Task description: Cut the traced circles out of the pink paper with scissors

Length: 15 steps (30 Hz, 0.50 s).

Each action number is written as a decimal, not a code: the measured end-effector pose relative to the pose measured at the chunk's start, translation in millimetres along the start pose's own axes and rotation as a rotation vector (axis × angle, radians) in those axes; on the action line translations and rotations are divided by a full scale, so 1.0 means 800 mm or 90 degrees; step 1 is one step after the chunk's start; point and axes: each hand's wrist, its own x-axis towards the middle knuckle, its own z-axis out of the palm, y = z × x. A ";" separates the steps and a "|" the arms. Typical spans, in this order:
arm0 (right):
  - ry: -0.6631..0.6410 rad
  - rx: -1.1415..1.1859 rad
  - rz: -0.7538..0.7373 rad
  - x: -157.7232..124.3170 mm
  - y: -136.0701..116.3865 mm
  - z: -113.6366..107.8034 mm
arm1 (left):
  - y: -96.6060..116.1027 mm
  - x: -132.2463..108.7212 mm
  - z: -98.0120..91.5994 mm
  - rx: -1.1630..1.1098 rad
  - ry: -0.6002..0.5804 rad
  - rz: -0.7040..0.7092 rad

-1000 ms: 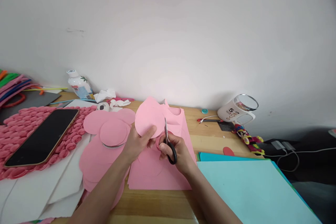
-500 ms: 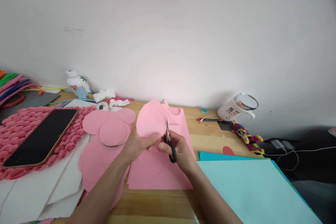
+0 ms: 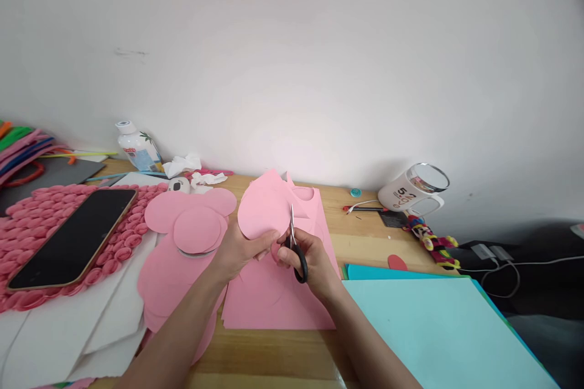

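Note:
A piece of pink paper [image 3: 264,206], rounded on its left and pointed at the top, is pinched along its lower edge by my left hand [image 3: 239,252]. My right hand [image 3: 311,258] holds a pair of scissors [image 3: 298,260] with black handles, blades pointing up beside the paper's right edge. Whether the blades are parted I cannot tell. Below both hands lie pink sheets [image 3: 283,310], with cut scraps [image 3: 306,194] at their far end. Left of them rests a bear-like shape of layered pink paper [image 3: 171,279].
A phone [image 3: 75,234] lies on pink rolled-paper rosettes [image 3: 109,266] at left, above white sheets [image 3: 59,340]. A white bottle [image 3: 139,147] leans near the wall. At right are a tipped white mug [image 3: 406,191], a small doll [image 3: 433,243] and light-blue paper [image 3: 433,322].
Almost nothing differs. The whole view has shifted very slightly, while both hands, the scissors and the pink paper keep nearly the same positions.

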 end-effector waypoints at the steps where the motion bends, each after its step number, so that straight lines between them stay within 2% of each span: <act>1: 0.000 0.002 0.000 0.000 0.000 0.000 | 0.000 0.000 0.000 -0.006 0.000 0.000; 15: 0.013 -0.011 0.007 -0.001 -0.001 -0.001 | 0.001 0.001 0.000 -0.012 0.009 0.011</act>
